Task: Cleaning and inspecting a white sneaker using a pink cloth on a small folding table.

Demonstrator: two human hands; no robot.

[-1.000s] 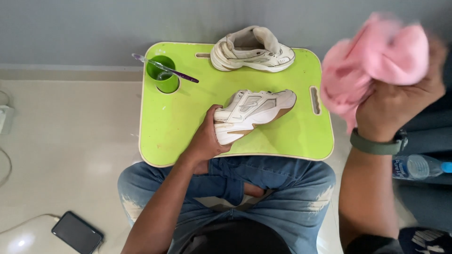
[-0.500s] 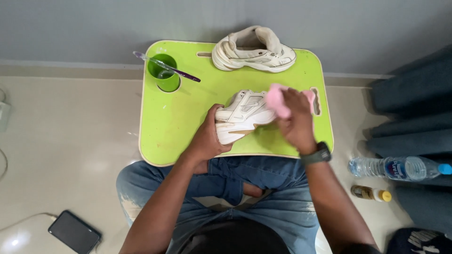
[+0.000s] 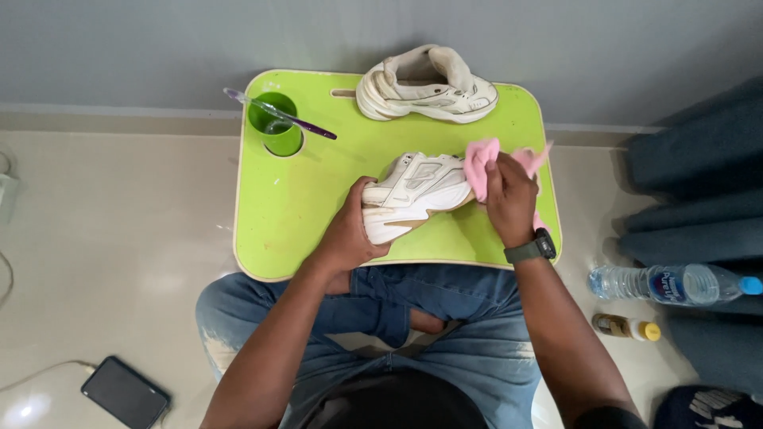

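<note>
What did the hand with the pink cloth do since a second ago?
The right hand came down from high on the right with the pink cloth and pressed it on the toe of the near white shoe. The left hand kept gripping that shoe's heel. The other shoe, green cup and tray stayed put.

A shoe [image 3: 417,195] is laid on the desk [image 3: 302,214], with a cloth [image 3: 481,163] pressed on its right end. Behind it a second shoe [image 3: 427,83] is set, and a cup [image 3: 274,123] at the back left.
</note>
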